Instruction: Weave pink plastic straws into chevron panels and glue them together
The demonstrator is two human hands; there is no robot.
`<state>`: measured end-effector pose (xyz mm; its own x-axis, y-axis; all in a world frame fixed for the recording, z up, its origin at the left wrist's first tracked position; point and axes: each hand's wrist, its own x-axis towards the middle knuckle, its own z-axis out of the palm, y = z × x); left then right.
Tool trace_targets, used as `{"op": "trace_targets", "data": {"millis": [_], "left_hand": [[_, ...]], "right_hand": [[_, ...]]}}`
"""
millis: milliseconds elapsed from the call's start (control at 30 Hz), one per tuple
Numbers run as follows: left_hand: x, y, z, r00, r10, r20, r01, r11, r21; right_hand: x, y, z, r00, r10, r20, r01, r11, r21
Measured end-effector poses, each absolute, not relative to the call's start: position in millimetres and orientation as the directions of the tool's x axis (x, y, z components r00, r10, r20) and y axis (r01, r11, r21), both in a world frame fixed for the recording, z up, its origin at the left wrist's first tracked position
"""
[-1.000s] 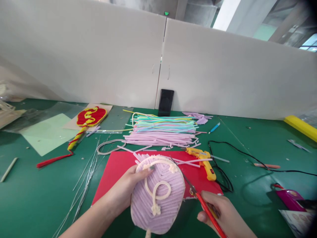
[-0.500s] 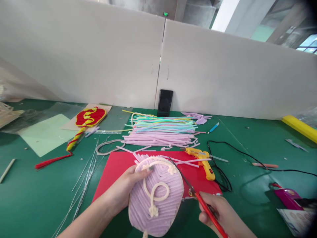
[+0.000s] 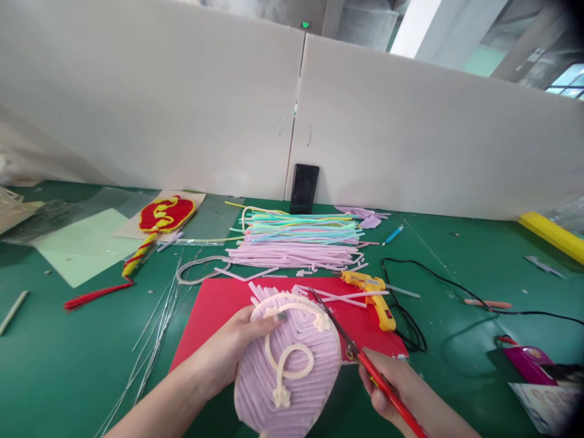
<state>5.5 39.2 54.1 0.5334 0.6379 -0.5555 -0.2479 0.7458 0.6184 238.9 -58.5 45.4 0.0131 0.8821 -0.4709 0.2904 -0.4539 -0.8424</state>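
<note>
My left hand grips the upper left of a purple fan, its thumb on the front face. The fan is covered in slanting purple pipe cleaners, with a cream cord looped across it and small cream flower-like knots. Loose purple ends stick out past its top edge. In my right hand is a pair of red-handled scissors, the dark blades pointing up and left along the fan's upper right edge. The blades look nearly closed. My left fingers behind the fan are hidden.
A red board lies beneath, with a yellow glue gun on its right. Behind are pastel pipe cleaners and a phone against the partition. Left lie wires and a red-and-yellow fan.
The fan has dropped slightly and tilted a little in my left hand. The scissors have shifted slightly left with my right hand, still beside the fan's edge.
</note>
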Motion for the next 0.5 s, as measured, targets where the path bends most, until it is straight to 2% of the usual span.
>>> {"op": "trace_targets", "data": {"millis": [200,500], "left_hand": [[4,41,52,0.521,0.635,-0.570,-0.225,0.746,0.626],[4,42,51,0.537,0.629,-0.562,-0.218,0.747,0.628]], "right_hand": [[231,-56,52,0.023,0.842,-0.540,0.285,-0.523,-0.803],[226,-58,53,0.029,0.838,-0.544,0.265,-0.532,-0.805]]}}
